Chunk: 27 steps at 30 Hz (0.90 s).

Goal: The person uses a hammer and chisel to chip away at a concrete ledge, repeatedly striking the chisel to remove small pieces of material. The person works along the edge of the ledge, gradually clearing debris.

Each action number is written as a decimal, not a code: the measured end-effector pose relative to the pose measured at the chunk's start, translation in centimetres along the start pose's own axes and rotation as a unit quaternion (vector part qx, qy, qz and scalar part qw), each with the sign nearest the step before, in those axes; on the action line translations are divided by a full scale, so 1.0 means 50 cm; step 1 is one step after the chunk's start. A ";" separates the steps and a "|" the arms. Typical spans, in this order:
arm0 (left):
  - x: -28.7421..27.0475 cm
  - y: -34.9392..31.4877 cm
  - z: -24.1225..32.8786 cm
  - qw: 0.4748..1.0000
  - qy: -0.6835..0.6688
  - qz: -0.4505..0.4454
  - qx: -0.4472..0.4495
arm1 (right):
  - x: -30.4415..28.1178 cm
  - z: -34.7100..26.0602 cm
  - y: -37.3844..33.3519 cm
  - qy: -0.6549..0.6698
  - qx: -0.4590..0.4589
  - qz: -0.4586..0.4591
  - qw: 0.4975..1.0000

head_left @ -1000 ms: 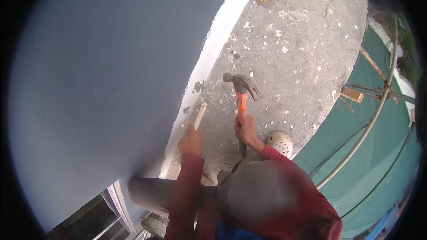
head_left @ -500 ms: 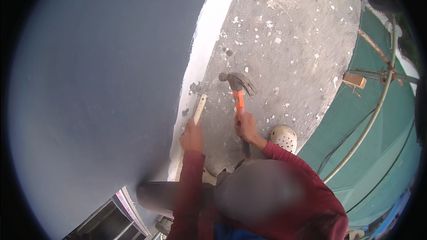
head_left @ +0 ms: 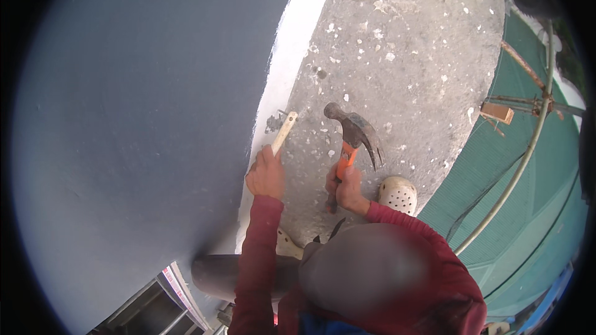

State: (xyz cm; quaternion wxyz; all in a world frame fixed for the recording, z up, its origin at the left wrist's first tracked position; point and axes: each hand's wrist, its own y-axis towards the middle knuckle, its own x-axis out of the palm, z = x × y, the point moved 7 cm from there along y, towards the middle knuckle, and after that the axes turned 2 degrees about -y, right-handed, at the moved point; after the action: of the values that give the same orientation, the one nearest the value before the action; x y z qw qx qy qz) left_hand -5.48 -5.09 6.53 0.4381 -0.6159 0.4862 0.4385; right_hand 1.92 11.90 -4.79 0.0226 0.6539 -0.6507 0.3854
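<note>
My left hand [head_left: 266,174] is closed around a cream, flat-handled tool [head_left: 285,134] with a hole near its far end. The rest of that tool is hidden by my fingers. Its visible end is over the seam where the white wall strip [head_left: 292,40] meets the concrete, beside a dark grey rough patch [head_left: 274,124]. My right hand [head_left: 347,187] grips a claw hammer [head_left: 357,129] by its orange and black handle. The hammer's round face is turned toward the cream handle, apart from it, while the claw points right.
Pale specks dot the concrete ledge [head_left: 397,80]. A perforated cream clog [head_left: 398,195] stands just right of my right hand. Past the ledge's right edge are green netting [head_left: 496,180], bamboo-like poles [head_left: 524,161] and a brick-like block [head_left: 496,113]. A dark grey wall [head_left: 155,99] fills the left.
My left hand and the cream handle have shifted slightly up and away. The hammer head has swung right and tilted, moving farther from the handle.
</note>
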 end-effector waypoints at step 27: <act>0.145 -0.023 0.041 0.851 -0.508 -0.075 -0.110 | 0.092 -0.064 -0.012 -0.140 0.135 0.136 0.972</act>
State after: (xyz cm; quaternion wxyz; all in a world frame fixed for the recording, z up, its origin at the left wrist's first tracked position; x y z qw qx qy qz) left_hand -3.56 -4.50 -0.81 0.5844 -0.3863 0.0972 0.7070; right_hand 0.27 9.87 0.21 -0.2095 0.6041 -0.6720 0.3736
